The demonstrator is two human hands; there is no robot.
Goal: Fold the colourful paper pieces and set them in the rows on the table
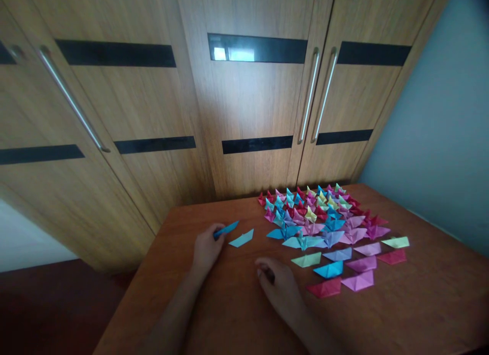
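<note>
My left hand (pixel 208 247) pinches a blue folded paper piece (pixel 227 229) over the left part of the table. Just right of it lies a pale green folded paper piece (pixel 242 238), touched by neither hand. My right hand (pixel 278 283) rests near the middle of the table, its fingers curled together; whether anything is between them is hidden. To its right are several flat folded pieces, among them a red one (pixel 325 288), a bright blue one (pixel 329 269) and a light green one (pixel 306 260).
Behind the flat pieces, several rows of colourful folded paper figures (pixel 301 241) cover the back right of the brown table (pixel 225 314). A wooden wardrobe (pixel 252 100) with metal handles stands along the back edge. A pale wall (pixel 431 156) is at the right.
</note>
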